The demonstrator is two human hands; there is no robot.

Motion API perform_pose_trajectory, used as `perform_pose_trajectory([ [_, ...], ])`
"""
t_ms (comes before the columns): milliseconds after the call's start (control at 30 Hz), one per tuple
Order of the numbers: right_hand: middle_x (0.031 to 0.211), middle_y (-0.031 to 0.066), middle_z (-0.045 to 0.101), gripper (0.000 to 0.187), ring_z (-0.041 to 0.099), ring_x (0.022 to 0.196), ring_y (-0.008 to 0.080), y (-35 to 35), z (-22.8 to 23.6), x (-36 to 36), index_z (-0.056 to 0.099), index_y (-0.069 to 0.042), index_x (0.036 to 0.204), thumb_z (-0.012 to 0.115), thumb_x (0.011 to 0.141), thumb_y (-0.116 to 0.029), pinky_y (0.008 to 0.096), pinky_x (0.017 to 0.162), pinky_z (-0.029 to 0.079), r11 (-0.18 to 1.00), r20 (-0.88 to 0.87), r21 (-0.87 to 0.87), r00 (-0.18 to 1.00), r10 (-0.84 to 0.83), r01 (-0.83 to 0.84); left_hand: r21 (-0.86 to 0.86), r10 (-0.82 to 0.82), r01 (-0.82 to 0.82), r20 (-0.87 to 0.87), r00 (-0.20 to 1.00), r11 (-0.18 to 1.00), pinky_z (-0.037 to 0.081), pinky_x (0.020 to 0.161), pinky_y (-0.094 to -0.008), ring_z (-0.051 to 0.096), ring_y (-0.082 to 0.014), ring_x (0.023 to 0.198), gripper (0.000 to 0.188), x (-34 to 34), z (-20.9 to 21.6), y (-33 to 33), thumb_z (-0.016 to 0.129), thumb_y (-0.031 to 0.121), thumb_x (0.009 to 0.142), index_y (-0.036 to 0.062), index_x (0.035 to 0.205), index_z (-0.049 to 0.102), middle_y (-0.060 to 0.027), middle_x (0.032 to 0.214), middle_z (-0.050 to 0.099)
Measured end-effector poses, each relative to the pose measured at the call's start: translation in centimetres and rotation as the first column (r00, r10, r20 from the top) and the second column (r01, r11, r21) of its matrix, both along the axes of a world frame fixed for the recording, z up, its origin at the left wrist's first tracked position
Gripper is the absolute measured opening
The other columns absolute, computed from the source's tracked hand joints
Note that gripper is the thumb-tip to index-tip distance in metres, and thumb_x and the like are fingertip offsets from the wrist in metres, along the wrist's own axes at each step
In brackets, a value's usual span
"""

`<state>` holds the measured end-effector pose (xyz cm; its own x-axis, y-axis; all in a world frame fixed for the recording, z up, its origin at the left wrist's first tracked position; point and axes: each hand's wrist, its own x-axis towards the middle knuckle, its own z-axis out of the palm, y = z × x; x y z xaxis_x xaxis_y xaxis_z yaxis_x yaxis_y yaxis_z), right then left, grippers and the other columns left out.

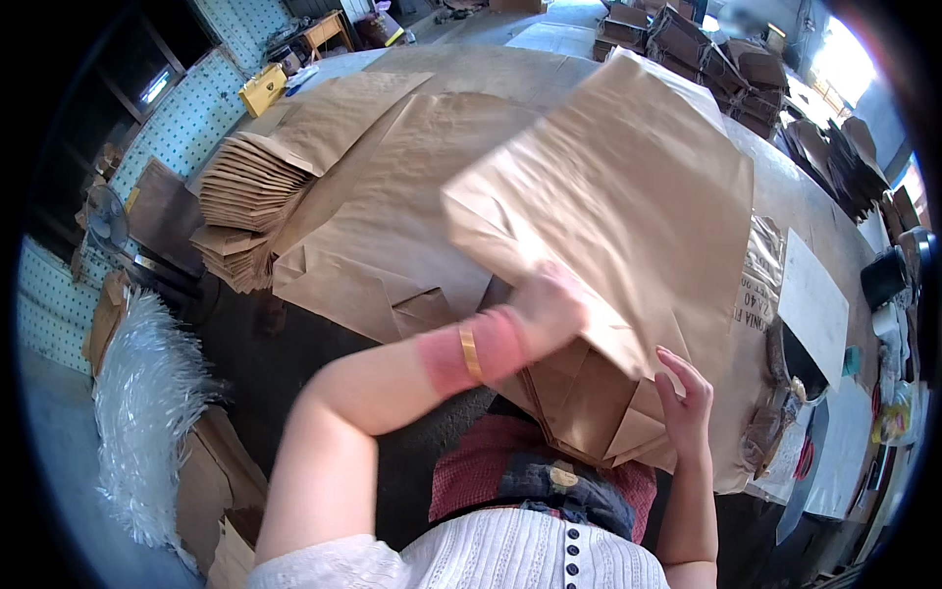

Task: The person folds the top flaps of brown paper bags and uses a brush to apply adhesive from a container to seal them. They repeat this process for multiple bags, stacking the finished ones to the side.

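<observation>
A large brown paper bag (628,187) is lifted and tilted in front of me, its near edge slightly blurred. My left hand (551,309), with a pink band around the wrist, is closed on that near edge. Close to the bag's lower right corner is my right hand (687,398), thumb and fingers apart; whether it touches the paper I cannot tell. Below, at the table's near edge, lies a stack of folded brown bags (574,398), partly covered by the raised one. More brown bags (392,206) lie flat to the left.
A fanned pile of paper bags (250,187) sits at the table's left. Clear plastic strands (152,422) hang in a bundle at lower left, below a fan (106,216). A yellow box (263,90) stands far left. Brown bundles (677,44) are heaped far right, a white sheet (814,294) nearer.
</observation>
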<state>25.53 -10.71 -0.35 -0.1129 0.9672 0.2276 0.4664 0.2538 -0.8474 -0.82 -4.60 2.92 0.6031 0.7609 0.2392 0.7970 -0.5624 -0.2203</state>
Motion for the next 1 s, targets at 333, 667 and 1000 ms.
perform_pose_trajectory([
  [333,0.101,0.0089,0.071,0.016,0.064,0.096,0.0134,1.7,-5.6,-0.4,0.069,0.004,0.103,0.06,0.091,-0.001,0.0251,0.088,0.049,0.997,-0.132,-0.083,0.991,-0.009,-0.002,0.18,0.204,-0.192,-0.051,0.978,0.965,0.046,0.099,-0.0426,0.059,-0.0307,0.112,0.045,-24.6,4.6,-8.3,0.058,0.005,0.077,0.0037,0.122,0.059,-0.0144,0.119,0.062],
  [667,0.103,0.012,0.071,0.012,0.067,0.097,0.0194,1.5,-5.0,-0.8,0.069,0.001,0.097,0.061,0.088,0.0,0.0296,0.088,0.051,1.0,0.0,0.022,1.0,-0.006,0.006,-0.239,0.5,-0.528,-0.172,0.849,0.815,0.026,0.112,-0.0543,0.035,-0.0358,0.135,0.098,-21.8,1.3,-13.6,0.076,0.004,0.062,0.0159,0.148,0.031,-0.0142,0.15,0.033],
  [1000,0.101,0.0126,0.071,0.011,0.067,0.096,0.0207,1.5,-4.8,-1.8,0.069,0.002,0.096,0.062,0.087,0.0,0.0303,0.085,0.051,0.997,0.022,0.072,1.0,-0.007,0.005,0.062,0.385,-0.381,-0.1,0.917,0.923,0.035,0.107,-0.0495,0.047,-0.0315,0.126,0.073,-26.4,-4.8,-10.1,0.068,0.01,0.074,0.0183,0.141,0.043,-0.01,0.139,0.049],
])
